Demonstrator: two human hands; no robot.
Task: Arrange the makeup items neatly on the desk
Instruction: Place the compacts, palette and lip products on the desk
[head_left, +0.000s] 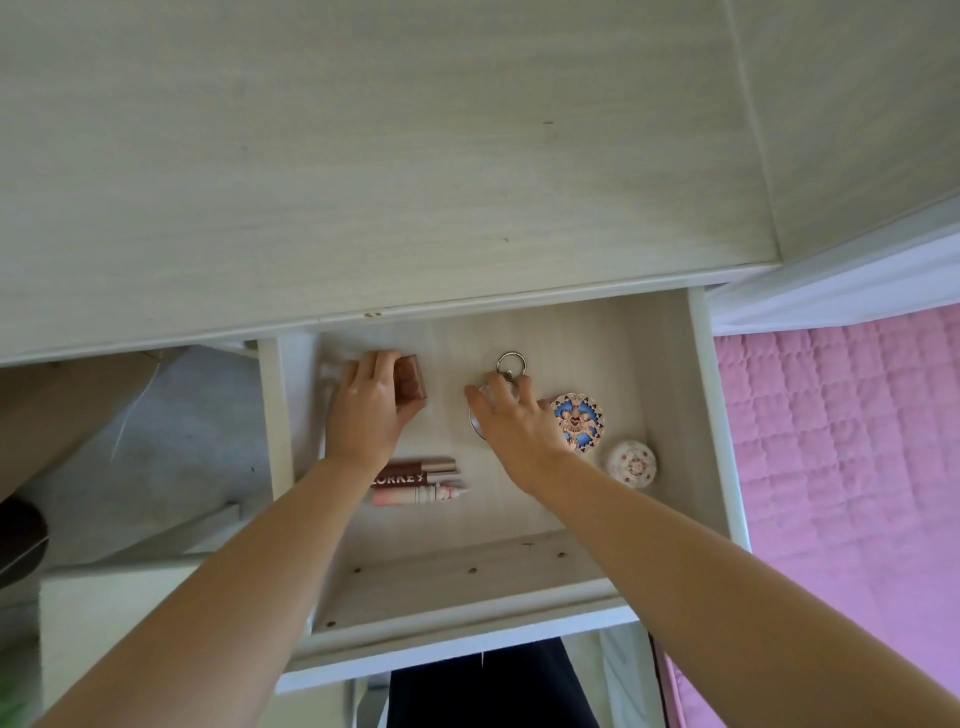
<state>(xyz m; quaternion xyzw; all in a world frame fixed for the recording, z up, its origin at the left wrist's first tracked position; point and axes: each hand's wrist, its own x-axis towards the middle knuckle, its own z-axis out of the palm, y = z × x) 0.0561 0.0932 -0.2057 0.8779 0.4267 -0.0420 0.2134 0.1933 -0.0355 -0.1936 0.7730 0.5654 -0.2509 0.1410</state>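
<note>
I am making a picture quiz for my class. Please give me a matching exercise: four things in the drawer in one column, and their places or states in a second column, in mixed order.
Things:
1. brown case
2. lip tubes
3. key ring
4. white round box

Places or states:
A. farthest right in the drawer
B. held by the left hand
C. just beyond the right hand
D. lying side by side near the left wrist

Pairs: 1-B, 2-D, 3-C, 4-A

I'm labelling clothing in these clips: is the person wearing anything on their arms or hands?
No. The left hand and right hand are bare, with no gloves, and no rings, watch or bracelets show. Both forearms are uncovered as far as the bottom of the picture, so no sleeve is in view. The nails look short and unpainted.
</note>
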